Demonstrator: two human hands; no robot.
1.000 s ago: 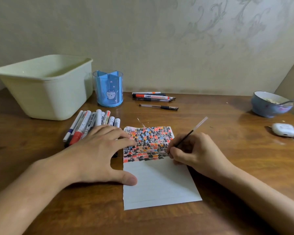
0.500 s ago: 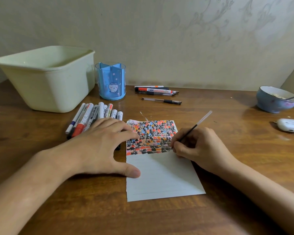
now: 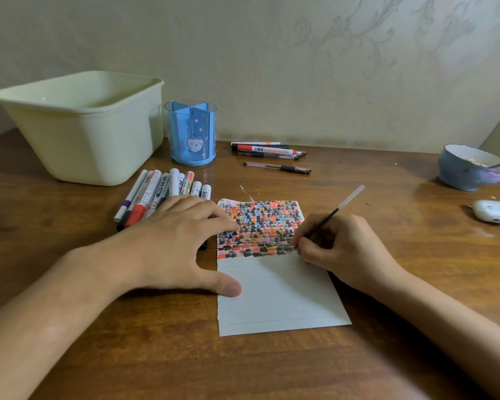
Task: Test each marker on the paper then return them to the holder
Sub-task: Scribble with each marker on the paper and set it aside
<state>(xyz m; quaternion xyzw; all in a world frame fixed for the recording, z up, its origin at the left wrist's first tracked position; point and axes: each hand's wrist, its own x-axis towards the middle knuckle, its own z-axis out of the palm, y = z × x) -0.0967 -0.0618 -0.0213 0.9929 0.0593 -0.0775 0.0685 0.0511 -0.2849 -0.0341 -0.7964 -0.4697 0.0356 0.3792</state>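
**Marker test in progress: holder stands empty**

A brown wooden table (image 3: 387, 180) stands against a pale wall with a faint scroll pattern. The lined paper (image 3: 274, 295) lies at the table's near middle and serves as the landmark.

The upper part of the paper is filled with black, red, orange and blue marks; the lower part is bare. The right hand (image 3: 341, 249), at the paper's right edge, pinches a thin pen refill (image 3: 334, 213) with its tip on the lowest marked row. The left hand (image 3: 171, 243) lies flat with straight fingers, its thumb and fingertips pressing the paper's left edge.

To the left of the paper and beyond the left hand lies a row of markers (image 3: 162, 194). Behind the paper lies a second group of pens (image 3: 269, 151), with a single gel pen (image 3: 277, 168) just nearer. The blue holder (image 3: 190, 134), behind and left of the paper, appears empty. In the inspector's judgement, testing is well advanced but no marker has been returned.

A pale green tub (image 3: 84, 134) stands left of the holder. Far right of the paper are a blue bowl (image 3: 471, 171) with a spoon and a white case (image 3: 492, 212).
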